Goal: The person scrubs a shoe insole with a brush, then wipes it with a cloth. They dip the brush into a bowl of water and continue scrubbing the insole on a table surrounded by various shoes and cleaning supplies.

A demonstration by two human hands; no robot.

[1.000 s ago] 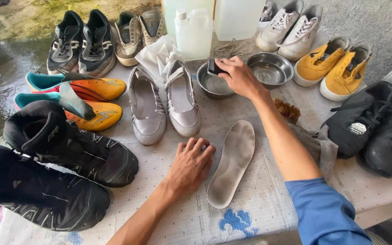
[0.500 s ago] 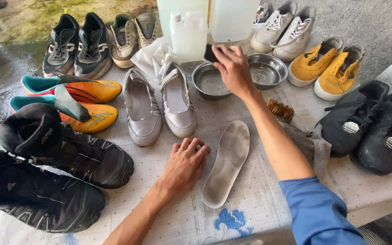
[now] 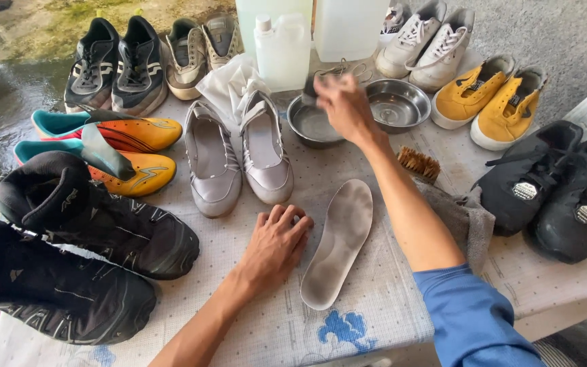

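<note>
Dotted tablecloth w/ shoes all round. Bottom centre, my left hand lies flat, fingers together, just beside the grey insole, not touching it. Farther up, top centre, my right hand is blurred over a steel bowl, gripping smth dark; can't tell what.
</note>
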